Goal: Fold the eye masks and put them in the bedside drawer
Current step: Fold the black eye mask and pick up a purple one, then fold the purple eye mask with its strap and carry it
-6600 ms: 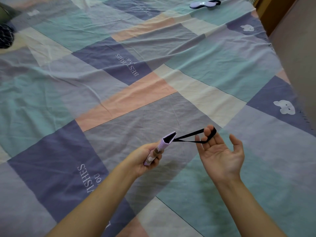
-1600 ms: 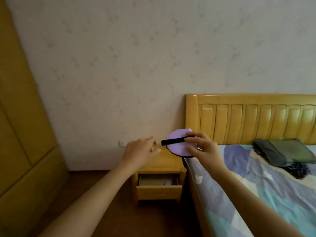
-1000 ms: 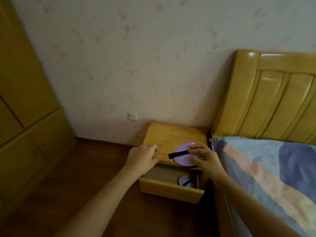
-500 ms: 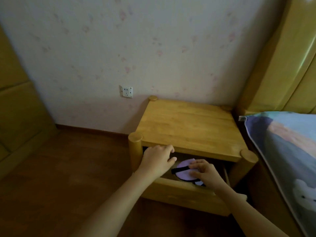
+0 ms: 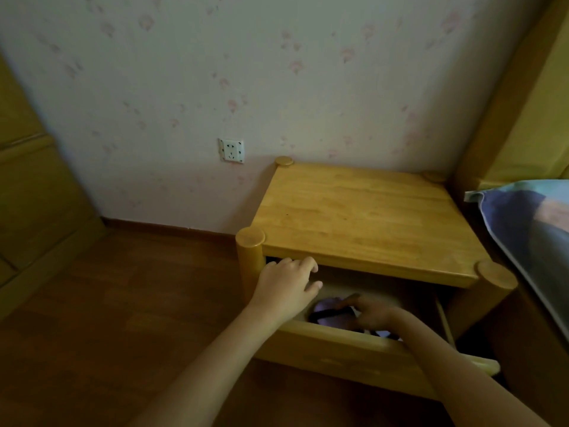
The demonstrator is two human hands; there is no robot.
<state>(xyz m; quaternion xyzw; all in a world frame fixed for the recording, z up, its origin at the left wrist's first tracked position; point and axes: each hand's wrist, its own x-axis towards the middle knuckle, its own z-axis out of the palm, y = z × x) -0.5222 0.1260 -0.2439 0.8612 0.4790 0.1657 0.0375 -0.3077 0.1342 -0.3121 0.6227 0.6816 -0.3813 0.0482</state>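
The right hand [image 5: 371, 314] reached inside the open drawer [image 5: 345, 343] of the bedside table [image 5: 363, 217], fingers curled round the folded lilac eye mask [image 5: 328, 308] near the drawer's left front corner. The left hand [image 5: 288, 286] hovered over the drawer's left edge, fingers loosely spread, holding nothing. A second lilac piece [image 5: 385, 334] showed just behind the front wall. Recommended procedure: lay the mask flat on the drawer floor, keep the black strap [image 5: 331, 312] wrapped round it, and release only once the fold holds.

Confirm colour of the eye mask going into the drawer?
Lilac with a black strap, eye mask; head view, dim inside drawer.
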